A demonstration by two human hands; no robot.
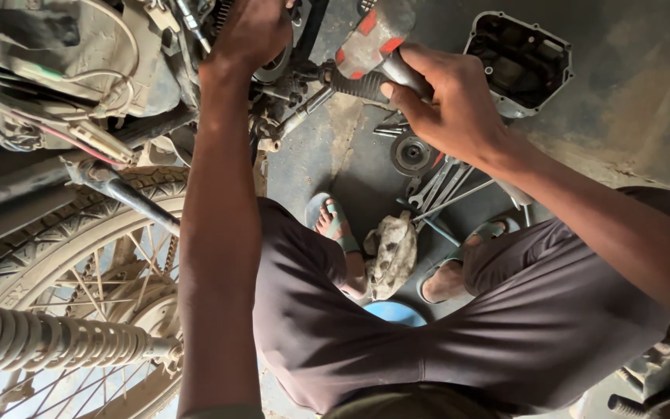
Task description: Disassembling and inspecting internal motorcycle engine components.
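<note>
2 hands work at the far edge of the view. A grey and red power tool (370, 46) sits far centre, its nose against the motorcycle engine (288, 70). The right hand (443, 101) is clenched around its handle from the right. The left hand (253, 31) presses into the engine just left of the tool; I cannot tell its grip. Open concrete floor (630, 93) lies right, bounded by an engine cover (519, 60). Wrenches (440, 186) lie between the sandalled feet. The rear wheel (79, 256) crowds the left.
</note>
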